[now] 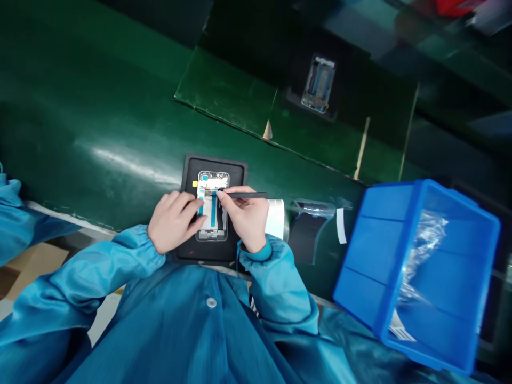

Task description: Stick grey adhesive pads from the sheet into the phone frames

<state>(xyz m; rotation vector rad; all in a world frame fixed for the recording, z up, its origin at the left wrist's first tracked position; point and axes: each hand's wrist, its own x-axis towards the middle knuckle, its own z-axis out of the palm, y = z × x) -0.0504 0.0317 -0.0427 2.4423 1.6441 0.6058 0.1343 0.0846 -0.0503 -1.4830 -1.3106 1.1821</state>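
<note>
An opened smartphone (pixel 207 213), its inner boards and blue strips showing, lies in a black tray (pixel 186 250) right in front of me. A small yellow tab sticks out from its left edge. My left hand (pixel 173 218) rests at the phone's left side, thumb and index finger apart and reaching over that edge. From the right, my right hand (pixel 248 216) grips slim black tweezers (pixel 254 195) between thumb and fingers. Their tip is over the upper middle of the phone; whether it touches a part is too small to tell.
To the right are a white sheet (pixel 276 216), a dark film pouch (pixel 306 234), a white strip (pixel 341 225) and a large blue bin (pixel 376 256) with clear plastic inside. Another opened phone (pixel 319 84) lies on a raised green board (pixel 240 101). A person's blue sleeve is at left.
</note>
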